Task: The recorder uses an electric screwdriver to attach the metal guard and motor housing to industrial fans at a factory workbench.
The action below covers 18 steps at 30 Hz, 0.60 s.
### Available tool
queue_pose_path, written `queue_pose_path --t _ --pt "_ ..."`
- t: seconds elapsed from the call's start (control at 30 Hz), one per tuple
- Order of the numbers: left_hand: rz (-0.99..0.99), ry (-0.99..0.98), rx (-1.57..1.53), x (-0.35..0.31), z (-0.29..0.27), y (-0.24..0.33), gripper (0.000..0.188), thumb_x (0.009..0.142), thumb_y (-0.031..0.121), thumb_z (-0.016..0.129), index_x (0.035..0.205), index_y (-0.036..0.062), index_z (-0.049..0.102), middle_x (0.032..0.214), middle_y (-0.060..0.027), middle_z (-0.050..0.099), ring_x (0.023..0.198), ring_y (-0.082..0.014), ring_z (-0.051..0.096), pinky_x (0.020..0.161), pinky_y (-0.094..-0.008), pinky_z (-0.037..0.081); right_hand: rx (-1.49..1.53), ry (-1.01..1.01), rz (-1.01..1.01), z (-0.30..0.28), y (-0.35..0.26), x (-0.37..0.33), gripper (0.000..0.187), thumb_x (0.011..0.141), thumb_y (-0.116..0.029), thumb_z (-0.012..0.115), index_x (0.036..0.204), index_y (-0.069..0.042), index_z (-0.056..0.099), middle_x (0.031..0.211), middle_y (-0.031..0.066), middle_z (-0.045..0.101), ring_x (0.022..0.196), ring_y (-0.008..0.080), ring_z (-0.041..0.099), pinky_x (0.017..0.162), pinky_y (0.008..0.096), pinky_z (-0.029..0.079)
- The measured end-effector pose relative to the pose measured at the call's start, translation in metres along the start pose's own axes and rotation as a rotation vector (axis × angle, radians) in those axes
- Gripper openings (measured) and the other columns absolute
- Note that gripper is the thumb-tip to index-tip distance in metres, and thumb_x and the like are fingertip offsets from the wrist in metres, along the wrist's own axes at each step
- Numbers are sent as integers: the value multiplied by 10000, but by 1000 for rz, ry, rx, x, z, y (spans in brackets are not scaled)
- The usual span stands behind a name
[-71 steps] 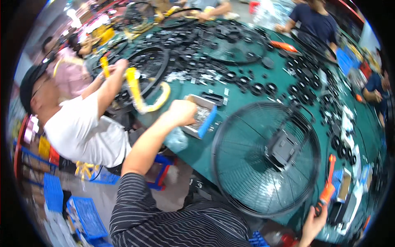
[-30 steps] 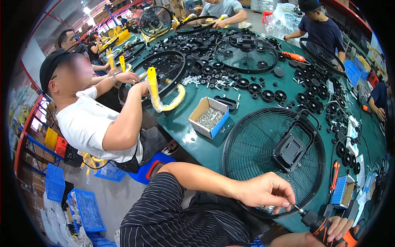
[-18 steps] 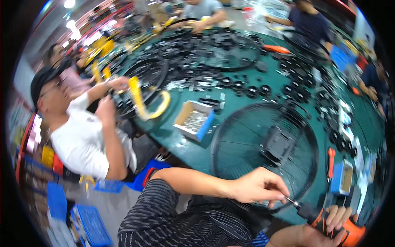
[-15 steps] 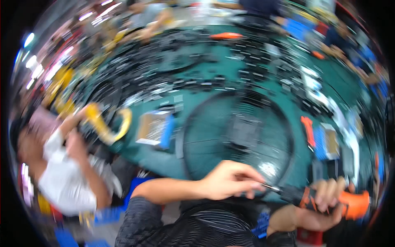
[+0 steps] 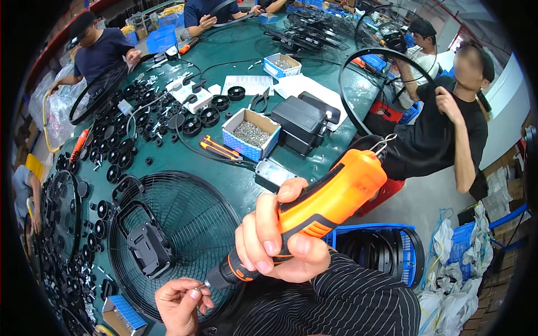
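My right hand (image 5: 280, 241) grips an orange and black electric screwdriver (image 5: 342, 187), fingers wrapped round its body. The tool is tilted, its black chuck pointing down to the left and a wire hanging loop at its upper end. Thumb and fingers of my left hand (image 5: 180, 305) pinch a small metal piece (image 5: 197, 288) at the screwdriver's tip; it is too small to tell exactly. Just beyond my hands a round black wire fan guard (image 5: 210, 215) lies on the green table (image 5: 185, 157). On it sits a black plastic housing (image 5: 148, 249) with a raised handle-like frame.
Boxes of small screws stand at the middle (image 5: 227, 129), the back (image 5: 282, 65) and near left (image 5: 123, 316). A black case (image 5: 302, 120) and an orange cutter (image 5: 219, 148) lie nearby. Black knobs crowd the left. Blue crate (image 5: 412, 246) at right. A co-worker (image 5: 468, 106) holds a black ring.
The view has swung to the right and sharpened. The screwdriver now appears larger and higher, still in my right hand. My left fingers are still at its tip.
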State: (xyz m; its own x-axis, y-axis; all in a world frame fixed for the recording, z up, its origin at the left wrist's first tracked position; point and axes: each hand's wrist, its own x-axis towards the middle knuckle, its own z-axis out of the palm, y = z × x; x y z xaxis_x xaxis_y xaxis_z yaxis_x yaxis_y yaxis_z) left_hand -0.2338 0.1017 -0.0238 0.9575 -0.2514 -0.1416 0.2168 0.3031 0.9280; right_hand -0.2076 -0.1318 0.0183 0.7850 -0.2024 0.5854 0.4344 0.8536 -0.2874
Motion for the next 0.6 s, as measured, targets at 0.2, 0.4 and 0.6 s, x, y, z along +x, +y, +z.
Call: queue_pose_path --t 0.2,0.4,0.6 --pt "56 -37 174 0 5 7 89 858 3 652 931 -45 637 785 -164 658 526 -182 628 412 -216 444 -4 18 10 -3 -2 0 495 898 -150 561 1356 -102 379 822 86 518 577 186 557 585 346 472" --pt "71 -27 274 1 12 7 97 838 -30 650 933 -44 638 813 -161 666 584 -173 648 453 -205 466 -2 -18 2 -9 -5 -3 511 887 -148 571 1354 -92 372 820 83 528 583 188 565 575 344 477" --pt "218 -266 659 52 25 21 122 816 -32 708 926 -14 658 916 -112 670 843 -166 639 697 -274 512 -135 -37 -54 -24 -18 12 494 908 -157 617 1349 -82 407 814 70 536 574 189 555 561 353 507"
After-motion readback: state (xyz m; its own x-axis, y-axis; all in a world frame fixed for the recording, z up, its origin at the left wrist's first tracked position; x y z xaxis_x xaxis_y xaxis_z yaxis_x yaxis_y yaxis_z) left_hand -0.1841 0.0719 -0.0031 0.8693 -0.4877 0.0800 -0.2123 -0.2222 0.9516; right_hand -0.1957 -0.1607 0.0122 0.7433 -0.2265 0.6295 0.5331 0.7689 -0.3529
